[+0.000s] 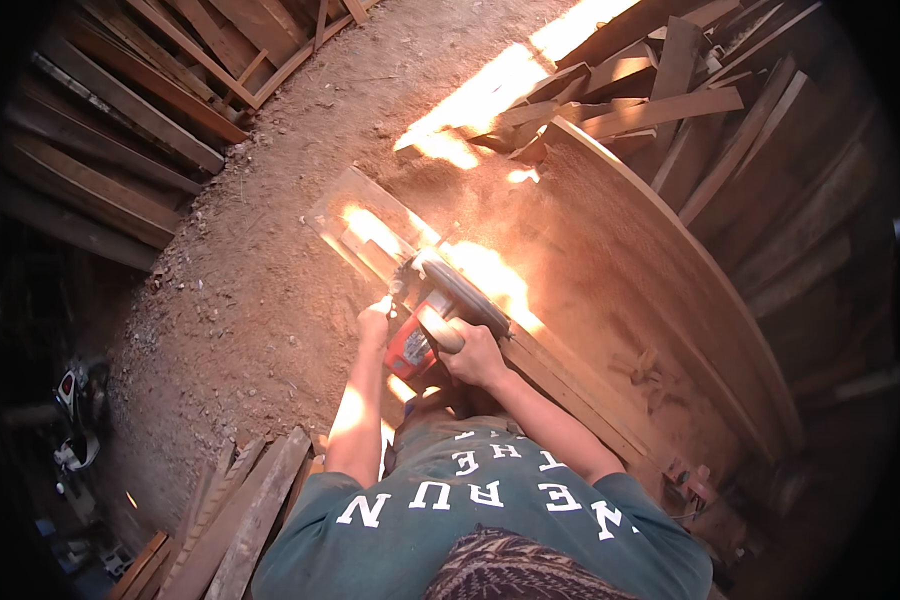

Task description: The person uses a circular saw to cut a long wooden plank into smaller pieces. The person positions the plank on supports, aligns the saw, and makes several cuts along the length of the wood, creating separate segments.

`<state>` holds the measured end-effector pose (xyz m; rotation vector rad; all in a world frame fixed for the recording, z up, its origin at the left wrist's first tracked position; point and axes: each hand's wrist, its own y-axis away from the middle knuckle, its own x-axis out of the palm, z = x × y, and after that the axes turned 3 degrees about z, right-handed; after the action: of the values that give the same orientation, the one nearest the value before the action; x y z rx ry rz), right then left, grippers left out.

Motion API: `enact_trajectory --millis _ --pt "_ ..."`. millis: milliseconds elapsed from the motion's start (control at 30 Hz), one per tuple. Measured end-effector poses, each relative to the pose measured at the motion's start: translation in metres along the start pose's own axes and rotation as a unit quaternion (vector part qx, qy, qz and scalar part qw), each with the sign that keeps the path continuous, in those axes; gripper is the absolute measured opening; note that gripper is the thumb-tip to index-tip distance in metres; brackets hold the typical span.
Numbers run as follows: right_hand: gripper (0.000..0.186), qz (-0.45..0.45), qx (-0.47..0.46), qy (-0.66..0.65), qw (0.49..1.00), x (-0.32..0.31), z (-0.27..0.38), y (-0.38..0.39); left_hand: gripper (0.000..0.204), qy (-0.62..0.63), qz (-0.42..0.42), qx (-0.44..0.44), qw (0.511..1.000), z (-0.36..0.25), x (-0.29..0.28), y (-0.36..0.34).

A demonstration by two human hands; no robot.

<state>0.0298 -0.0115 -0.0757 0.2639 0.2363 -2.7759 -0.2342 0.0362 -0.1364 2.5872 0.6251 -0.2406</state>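
A circular saw with a red motor housing and a dark blade guard rests on a long wooden board. My right hand is closed around its pale rear handle. At the saw's front left side, my left hand is closed against a dark metal part, though its fingertips are partly hidden. Strong sunlight washes out the board beyond the saw. The blade's lower edge is hidden by the guard and the wood.
Stacked planks lie at the far left, and a heap of offcuts at the far right. A tall curved-looking board stands to the right over sawdust. More planks lie near left. A motorbike shows dimly at the left edge.
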Motion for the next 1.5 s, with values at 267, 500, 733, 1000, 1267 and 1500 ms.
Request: enact_trajectory --millis 267,500,733,1000,1267,1500 --pt "0.021 0.035 0.012 0.038 0.999 0.01 -0.01 -0.027 0.026 -0.003 -0.013 -0.023 1.0 0.002 -0.009 -0.03" --pt "0.039 0.024 0.021 0.052 0.998 0.045 -0.005 -0.104 0.027 -0.01 0.026 0.036 0.999 -0.022 -0.065 -0.117" --pt "0.035 0.036 0.016 -0.01 0.999 0.012 0.054 -0.101 0.033 0.043 0.032 0.111 0.992 -0.076 -0.072 -0.059" --pt "0.033 -0.053 0.099 -0.016 0.994 -0.111 0.069 0.03 0.034 -0.175 0.032 0.202 0.963 -0.052 -0.04 0.051" --pt "0.042 -0.234 0.17 -0.031 0.957 -0.239 0.003 0.233 0.035 -0.385 0.057 0.434 0.812 0.043 0.108 0.218" --pt "0.041 -0.311 0.176 -0.081 0.93 -0.338 -0.033 0.387 0.089 -0.634 0.193 0.503 0.555 0.118 0.277 0.341"
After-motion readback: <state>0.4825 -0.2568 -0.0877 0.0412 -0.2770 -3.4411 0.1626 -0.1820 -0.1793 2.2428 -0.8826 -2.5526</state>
